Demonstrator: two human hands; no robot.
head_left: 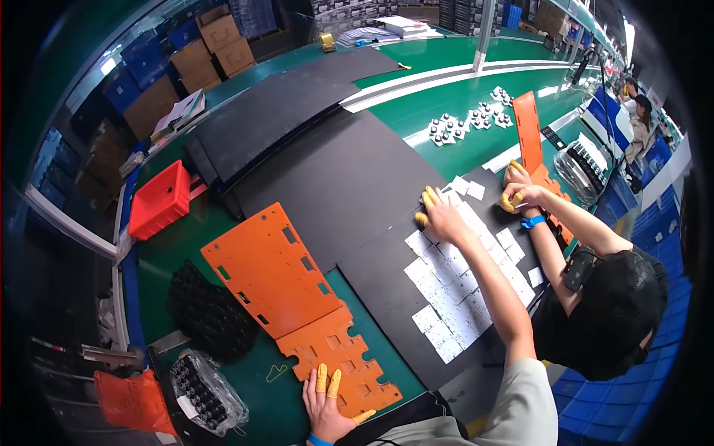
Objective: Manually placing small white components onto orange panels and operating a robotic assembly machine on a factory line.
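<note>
Clock directions are being taken from the centre of the view. At 6 o'clock, the left grip (325,409) is being rested, open and with fingers spread, on the near end of an orange fixture (271,271), yellow finger cots (322,377) being worn on two fingers and the thumb. The fixture is being supported by the green desk (175,249), its broad slotted plate lying toward 8 o'clock, its notched part toward 6.

At 3 o'clock, the right grip (446,223) is being held over the upper edge of a spread of white cards (454,297) — whether a card is being pinched cannot be told. The cards are being laid out toward 4 o'clock on a black mat (364,186), most of them edge to edge, a few apart.

A black heap (212,312) is being seen at 8 o'clock, with bagged black parts (207,392) nearer 7, and a red bin (160,201) at 9. Small white-and-black pieces (450,128) are being displayed in clusters between 1 and 2 o'clock. Between 2 and 3, a co-worker's hands (518,193) are being held close together — beside a second orange fixture (529,137).
</note>
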